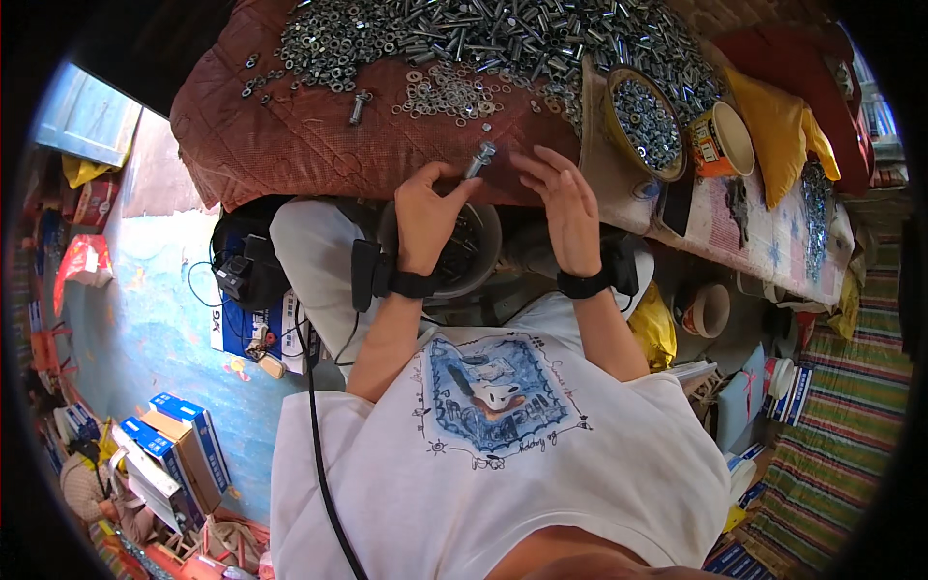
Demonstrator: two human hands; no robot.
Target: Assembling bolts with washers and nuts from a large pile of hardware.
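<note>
My left hand (pixel 426 215) pinches a metal bolt (pixel 480 160) between thumb and fingertips. A nut and washers appear to sit at its upper end, tilted up and to the right. Just to the right, my right hand (pixel 568 211) is raised with fingers apart, holding nothing. Ahead of both lies a dark red quilted cloth (pixel 290 145) bearing a pile of nuts (pixel 333 46), loose flat washers (pixel 447 94) and a heap of metal bolts or sleeves (pixel 541 37). One assembled bolt (pixel 359 108) stands apart at left. Below my hands, a bucket (pixel 491 249) holds dark metal pieces.
A yellow-rimmed bowl (pixel 618 133) of nuts, a paper tub (pixel 727 140) and a yellow bag (pixel 773 126) stand at the right of the table. A black cable (pixel 317 454) runs along my left side. Cardboard boxes (pixel 179 454) and another person (pixel 87 483) are at lower left.
</note>
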